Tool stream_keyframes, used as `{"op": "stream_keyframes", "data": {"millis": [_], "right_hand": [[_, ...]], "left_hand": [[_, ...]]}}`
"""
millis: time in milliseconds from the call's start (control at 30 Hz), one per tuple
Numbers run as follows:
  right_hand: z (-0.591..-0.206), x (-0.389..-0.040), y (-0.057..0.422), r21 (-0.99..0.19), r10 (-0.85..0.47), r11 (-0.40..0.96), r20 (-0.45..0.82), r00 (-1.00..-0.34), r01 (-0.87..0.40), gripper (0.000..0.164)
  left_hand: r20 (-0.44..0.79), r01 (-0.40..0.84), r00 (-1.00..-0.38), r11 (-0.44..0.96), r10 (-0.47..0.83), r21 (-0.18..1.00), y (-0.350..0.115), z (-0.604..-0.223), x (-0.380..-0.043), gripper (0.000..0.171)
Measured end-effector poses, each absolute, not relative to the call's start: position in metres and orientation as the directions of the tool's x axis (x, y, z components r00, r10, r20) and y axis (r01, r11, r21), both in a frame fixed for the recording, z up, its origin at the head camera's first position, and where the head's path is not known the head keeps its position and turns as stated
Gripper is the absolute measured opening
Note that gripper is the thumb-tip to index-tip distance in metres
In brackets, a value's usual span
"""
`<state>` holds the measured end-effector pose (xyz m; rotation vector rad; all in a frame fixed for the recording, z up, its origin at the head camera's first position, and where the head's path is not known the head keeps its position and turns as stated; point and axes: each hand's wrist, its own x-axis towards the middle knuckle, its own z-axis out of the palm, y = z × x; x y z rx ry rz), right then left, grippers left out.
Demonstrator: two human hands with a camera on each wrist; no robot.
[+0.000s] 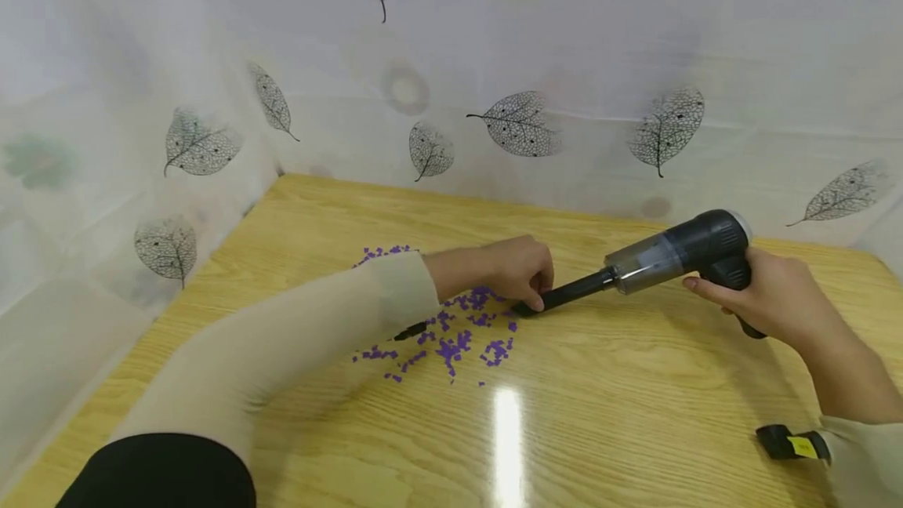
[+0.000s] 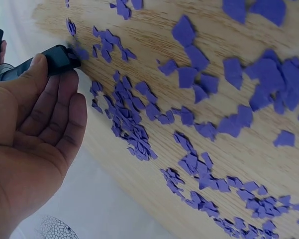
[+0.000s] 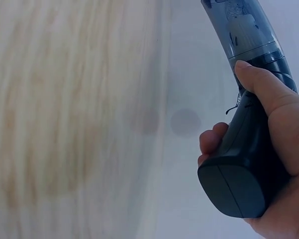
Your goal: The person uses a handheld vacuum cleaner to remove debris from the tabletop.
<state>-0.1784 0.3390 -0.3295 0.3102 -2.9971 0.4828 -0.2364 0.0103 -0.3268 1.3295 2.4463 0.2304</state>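
My right hand (image 1: 783, 296) grips the handle of a black handheld vacuum (image 1: 645, 261) with a clear dust chamber. In the right wrist view its thumb (image 3: 263, 82) lies along the body and the fingers wrap around the handle (image 3: 249, 144). My left hand (image 1: 518, 265) pinches the narrow black nozzle (image 1: 574, 288) near its tip. The left wrist view shows the thumb on top of the nozzle (image 2: 59, 59) and the fingers beneath. Small purple paper scraps (image 1: 451, 347) lie scattered at the nozzle's mouth and beyond it, partly hidden by my left forearm.
All this is on a wood-grain table (image 1: 600, 429). A white sheet with leaf prints (image 1: 522, 124) hangs along the back and left edges. Black devices sit at both wrists, the right one (image 1: 790, 444) bearing a yellow label. Light glares off the tabletop near the front.
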Motion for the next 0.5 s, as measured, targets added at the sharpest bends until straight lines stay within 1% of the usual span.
{"op": "stream_keyframes", "data": {"millis": [233,500], "right_hand": [[-0.328,-0.1788,0.3332,-0.311,-0.195,0.923,0.134,-0.972,-0.228,0.05],[-0.3312,-0.1787,0.3325,-0.302,-0.217,0.92,0.133,-0.967,-0.248,0.05]], "left_hand": [[-0.239,0.748,-0.527,0.579,0.815,0.325,0.0039,-0.3241,-0.234,0.018],[-0.274,0.727,-0.516,0.584,0.812,0.361,0.002,-0.3246,-0.2283,0.017]]}}
